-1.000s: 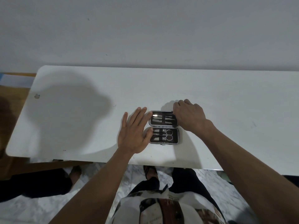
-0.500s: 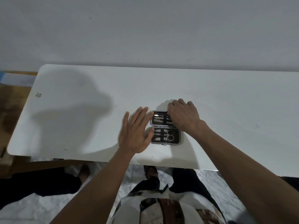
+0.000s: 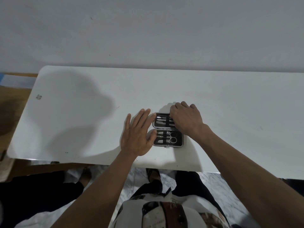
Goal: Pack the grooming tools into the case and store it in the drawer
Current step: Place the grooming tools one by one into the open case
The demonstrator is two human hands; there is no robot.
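Your right hand (image 3: 186, 120) is curled over the right end of the case's (image 3: 167, 130) far half, fingertips bent down onto the lining. Whether that grip pinches a tool or only presses one flat you cannot tell, since the knuckles hide the tips. Your left hand (image 3: 137, 134) lies open and flat, fingers spread, holding nothing, its fingertips against the case's left edge and the thumb beside the near half.

The step looks like seating the last tool under its strap in the far half. Press it down along its length rather than at one end, and keep the left hand braced where it is so the case does not skate on the smooth bench (image 3: 230, 99). Check that nothing stands proud of the lining before you fold the halves together, or the case may not shut.

The case lies open and flat between your hands, near the front edge of the bench. The near half already carries the scissors (image 3: 173, 137) and several tools in their loops; the far half shows more tools (image 3: 161, 121) left of your right hand. No drawer is in view.
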